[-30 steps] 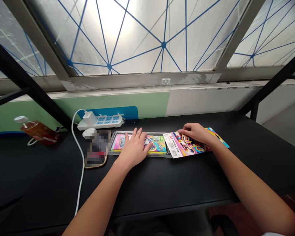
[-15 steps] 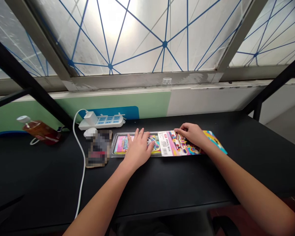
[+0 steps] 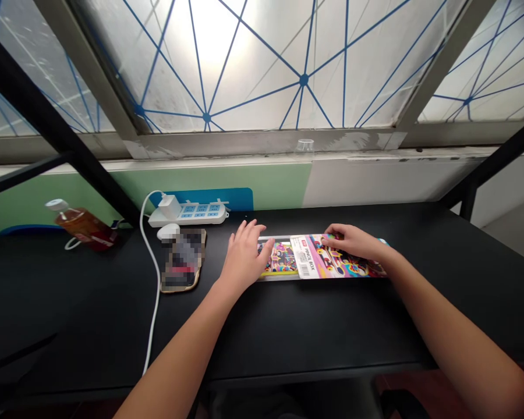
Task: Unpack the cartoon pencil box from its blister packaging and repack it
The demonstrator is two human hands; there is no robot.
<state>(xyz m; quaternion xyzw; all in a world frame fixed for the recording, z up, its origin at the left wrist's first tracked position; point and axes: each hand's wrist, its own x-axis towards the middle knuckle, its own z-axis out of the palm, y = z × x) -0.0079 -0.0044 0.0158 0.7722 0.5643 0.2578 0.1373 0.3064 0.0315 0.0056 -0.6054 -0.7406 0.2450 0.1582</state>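
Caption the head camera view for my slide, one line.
Left hand at a plastic tray, right hand on a pencil box card, on a black desk.

Pencil box pkg (image 3: 332, 263) on tray (image 3: 276, 238) — power strip (image 3: 196, 216) back-left.

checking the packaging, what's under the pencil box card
A clear plastic tray holding a colourful printed insert shows left of the pencil box card; what lies beneath the card is covered.

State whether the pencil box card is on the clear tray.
On: the card covers most of the tray, under the right hand.
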